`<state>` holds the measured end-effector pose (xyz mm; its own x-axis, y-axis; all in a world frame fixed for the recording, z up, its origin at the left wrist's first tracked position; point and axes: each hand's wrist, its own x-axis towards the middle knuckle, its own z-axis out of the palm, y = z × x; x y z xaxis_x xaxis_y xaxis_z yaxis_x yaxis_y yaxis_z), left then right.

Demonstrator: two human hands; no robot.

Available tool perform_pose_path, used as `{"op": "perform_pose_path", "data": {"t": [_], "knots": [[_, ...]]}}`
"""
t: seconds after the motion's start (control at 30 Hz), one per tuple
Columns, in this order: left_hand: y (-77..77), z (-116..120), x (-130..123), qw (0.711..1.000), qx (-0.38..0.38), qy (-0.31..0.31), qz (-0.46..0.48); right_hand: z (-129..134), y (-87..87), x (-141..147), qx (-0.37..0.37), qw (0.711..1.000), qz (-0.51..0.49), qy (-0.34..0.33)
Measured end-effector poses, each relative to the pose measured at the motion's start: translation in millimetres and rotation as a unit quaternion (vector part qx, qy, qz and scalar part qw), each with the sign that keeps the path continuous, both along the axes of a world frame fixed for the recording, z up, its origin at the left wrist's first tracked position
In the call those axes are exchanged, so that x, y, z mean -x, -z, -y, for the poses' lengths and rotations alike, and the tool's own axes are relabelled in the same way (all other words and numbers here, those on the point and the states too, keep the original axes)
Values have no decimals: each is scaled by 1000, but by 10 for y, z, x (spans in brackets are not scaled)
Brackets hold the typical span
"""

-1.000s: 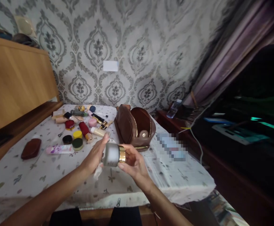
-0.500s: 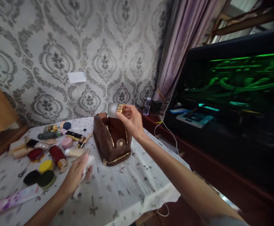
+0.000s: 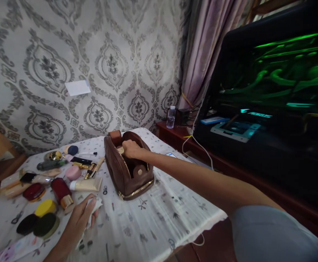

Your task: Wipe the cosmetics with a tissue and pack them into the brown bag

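Note:
My right hand (image 3: 133,150) is down in the mouth of the brown leather cosmetic bag (image 3: 113,171), which stands unzipped on the table. Its fingers are closed round a frosted bottle with a gold cap (image 3: 120,149), of which only a small part shows; the bag wall hides the rest. My left hand (image 3: 82,214) hovers low over the tablecloth, closed on a crumpled white tissue (image 3: 95,205). Just beyond it lie a cream tube (image 3: 86,184) and a dark red bottle (image 3: 62,192).
Left on the patterned tablecloth (image 3: 137,233) are several cosmetics: a pink jar (image 3: 73,173), a yellow lid (image 3: 45,208), dark round lids (image 3: 46,225) and a pink-purple tube (image 3: 19,247). A water bottle (image 3: 171,118) and a dark computer case (image 3: 270,145) stand right.
My right hand has lowered the frosted bottle from above the bag into its opening. My left hand, still with the tissue, has shifted slightly down and left in the picture. The view has turned slightly.

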<state>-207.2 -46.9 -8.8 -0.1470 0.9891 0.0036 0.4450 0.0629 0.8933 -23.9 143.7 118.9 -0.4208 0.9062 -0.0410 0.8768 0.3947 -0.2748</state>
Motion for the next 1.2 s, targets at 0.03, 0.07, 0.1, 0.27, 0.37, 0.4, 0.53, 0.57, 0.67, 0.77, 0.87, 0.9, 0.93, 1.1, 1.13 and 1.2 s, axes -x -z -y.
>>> {"op": "perform_pose_path", "data": {"t": [0.03, 0.07, 0.1, 0.27, 0.37, 0.4, 0.53, 0.57, 0.67, 0.77, 0.87, 0.9, 0.93, 1.1, 1.13, 1.2], "knots": [[0, 6, -8, 1000, -6, -4, 0, -21, 34, 25, 9, 1000, 3, 5], [0, 12, -12, 1000, -11, -3, 2, -40, 69, 45, 18, 1000, 3, 9], [1, 19, -14, 1000, -14, -1, 5, -56, 103, 60, 25, 1000, 2, 13], [-6, 41, 7, 999, -8, 15, 30, -94, 217, 97, 46, 999, -4, 30], [-14, 40, 35, 999, -10, 29, 28, -91, 248, 99, 44, 998, -4, 37], [-18, 38, 46, 999, -8, 38, 26, -87, 257, 97, 43, 998, -5, 37], [-27, 31, 77, 998, 10, 60, 29, -69, 279, 87, 39, 999, -9, 30], [-27, 31, 78, 998, 5, 58, 30, -67, 269, 82, 36, 999, -9, 31], [-14, 36, 73, 998, -8, 47, 31, -71, 156, 47, 11, 999, -17, 38], [4, 37, 71, 999, -2, 37, 24, -54, -100, -38, -42, 998, -46, 22], [-13, 17, 69, 999, -11, 42, 9, 67, -385, -153, -136, 985, -108, 10], [-31, 6, 65, 999, -14, 43, 2, 140, -450, -184, -180, 973, -146, 9], [-56, -8, 59, 999, -17, 43, -7, 229, -489, -205, -218, 958, -186, 1], [-162, -78, 40, 992, -35, 88, -83, 772, -245, -107, -208, 903, -327, -185], [-159, -87, 46, 990, -35, 103, -94, 868, -128, -47, -182, 898, -325, -235], [-121, -96, 67, 990, -40, 103, -92, 1019, 129, 104, -144, 892, -297, -309]]}}
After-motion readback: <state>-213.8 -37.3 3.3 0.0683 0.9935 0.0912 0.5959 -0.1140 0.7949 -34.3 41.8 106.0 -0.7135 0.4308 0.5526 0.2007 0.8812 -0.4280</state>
